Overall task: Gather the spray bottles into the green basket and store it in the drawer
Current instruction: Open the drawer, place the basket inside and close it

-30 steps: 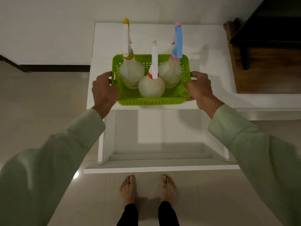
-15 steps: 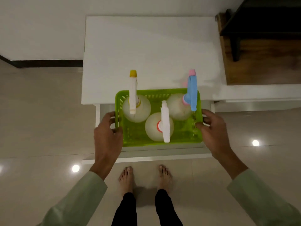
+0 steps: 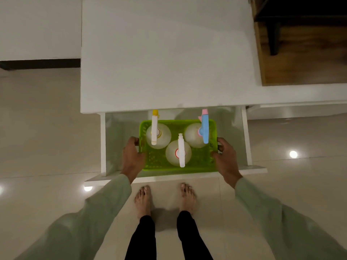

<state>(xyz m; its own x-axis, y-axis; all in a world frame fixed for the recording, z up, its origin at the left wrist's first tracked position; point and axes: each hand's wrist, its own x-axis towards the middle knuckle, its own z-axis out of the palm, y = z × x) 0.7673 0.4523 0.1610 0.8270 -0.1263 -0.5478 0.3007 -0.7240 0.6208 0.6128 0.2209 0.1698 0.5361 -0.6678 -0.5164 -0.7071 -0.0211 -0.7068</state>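
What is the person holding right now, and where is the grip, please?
The green basket, gripped at its two short ends by the left hand and the right hand.

The green basket (image 3: 155, 162), a perforated plastic tray, sits low inside the open white drawer (image 3: 246, 136), holding three upright pale round spray bottles: a yellow-tipped one (image 3: 154, 128), a red-collared one (image 3: 181, 151) and a blue-and-pink one (image 3: 205, 126).
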